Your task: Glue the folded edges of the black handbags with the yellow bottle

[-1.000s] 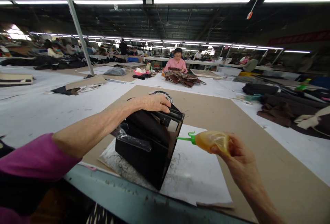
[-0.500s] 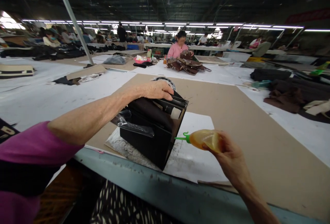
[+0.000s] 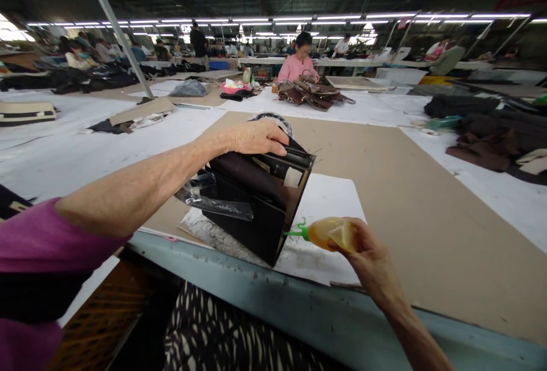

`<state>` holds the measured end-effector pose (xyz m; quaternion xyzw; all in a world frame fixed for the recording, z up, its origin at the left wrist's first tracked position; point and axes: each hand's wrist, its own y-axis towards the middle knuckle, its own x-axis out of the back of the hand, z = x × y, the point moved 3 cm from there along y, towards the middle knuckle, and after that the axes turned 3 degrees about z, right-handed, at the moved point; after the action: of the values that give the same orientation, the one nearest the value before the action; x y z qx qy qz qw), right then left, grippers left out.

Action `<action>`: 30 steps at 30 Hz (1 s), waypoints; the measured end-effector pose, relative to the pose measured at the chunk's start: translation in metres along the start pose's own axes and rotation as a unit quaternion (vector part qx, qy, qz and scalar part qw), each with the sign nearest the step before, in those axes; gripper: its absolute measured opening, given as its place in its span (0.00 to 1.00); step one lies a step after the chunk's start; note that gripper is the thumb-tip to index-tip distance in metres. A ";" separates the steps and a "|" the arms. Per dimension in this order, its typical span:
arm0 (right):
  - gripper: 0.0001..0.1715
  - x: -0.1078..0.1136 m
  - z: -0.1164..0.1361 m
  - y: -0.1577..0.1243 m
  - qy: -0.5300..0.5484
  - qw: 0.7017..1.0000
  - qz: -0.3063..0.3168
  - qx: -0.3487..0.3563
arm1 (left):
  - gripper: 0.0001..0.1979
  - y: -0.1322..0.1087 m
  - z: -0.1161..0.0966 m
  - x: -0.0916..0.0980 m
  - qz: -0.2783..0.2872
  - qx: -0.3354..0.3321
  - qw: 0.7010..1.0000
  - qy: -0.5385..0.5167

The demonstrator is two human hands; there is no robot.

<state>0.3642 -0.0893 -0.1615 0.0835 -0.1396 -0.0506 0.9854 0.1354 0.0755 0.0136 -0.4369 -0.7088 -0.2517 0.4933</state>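
A black handbag (image 3: 243, 225) stands tilted near the table's front edge, its side edge facing right. My left hand (image 3: 260, 136) grips the bag's upper rim, fingers closed over it. A plastic-wrapped handle (image 3: 224, 207) lies across the bag's front. In my right hand (image 3: 367, 248) is a squeeze bottle (image 3: 329, 233) of amber liquid, held sideways with fingers wrapped round it. The bottle's green nozzle points left, and its tip is at the bag's lower side edge; whether it touches I cannot tell.
White paper (image 3: 337, 194) lies under the bag on brown board (image 3: 405, 188). Dark cloth pieces (image 3: 478, 131) are piled at the right. Across the table a person in pink (image 3: 294, 68) handles brown bags (image 3: 314, 94). A metal post (image 3: 115, 29) rises at the left.
My right hand has brought the bottle slightly left, so its nozzle tip now meets the bag's side edge in view. My left hand keeps its grip on the rim.
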 end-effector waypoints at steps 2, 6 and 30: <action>0.25 -0.002 -0.003 -0.003 0.009 1.000 0.010 -0.006 | 0.13 -0.003 -0.002 0.000 0.001 -0.001 1.000 0.002; 0.24 -0.007 -0.008 -0.011 0.013 1.000 0.023 -0.011 | 0.13 -0.007 -0.007 -0.001 -0.004 -0.002 1.000 0.009; 0.31 -0.007 -0.013 -0.001 0.313 0.936 -0.050 -0.150 | 0.16 -0.081 -0.037 0.022 -0.271 0.055 0.929 0.247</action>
<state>0.3610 -0.0877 -0.1764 -0.0464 0.1896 -0.0915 0.9765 0.0800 0.0147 0.0539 -0.1240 -0.6686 -0.4367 0.5890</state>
